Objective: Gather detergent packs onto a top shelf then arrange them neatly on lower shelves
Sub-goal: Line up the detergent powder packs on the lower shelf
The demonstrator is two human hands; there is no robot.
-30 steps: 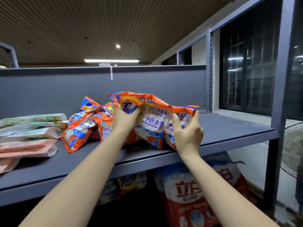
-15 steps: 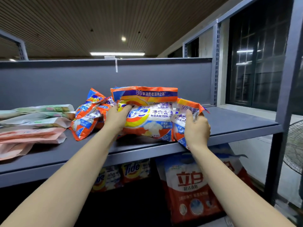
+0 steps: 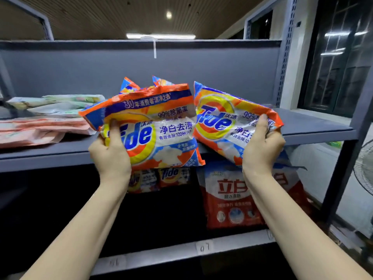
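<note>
My left hand (image 3: 111,156) grips an orange Tide detergent pack (image 3: 153,126) by its lower left corner, held upright in front of the top shelf (image 3: 40,156). My right hand (image 3: 261,152) grips a second Tide pack (image 3: 224,122) at its right end, tilted down to the right. Both packs hang at the shelf's front edge, off its surface. More Tide packs (image 3: 129,85) peek out behind them on the top shelf. On the lower shelf (image 3: 171,253) stand two small Tide packs (image 3: 171,175) and large red-and-white detergent bags (image 3: 232,197).
Flat pink and green pouches (image 3: 42,122) lie stacked at the left of the top shelf. A grey back panel (image 3: 101,71) closes the shelf behind. A dark upright post (image 3: 343,170) stands at the right, with a fan (image 3: 365,168) and a window (image 3: 341,57) beyond it.
Both hands have lifted their Tide packs off the pile and pulled them forward to the shelf's front edge, moving them apart. The view has tilted down, showing the lower shelf.
</note>
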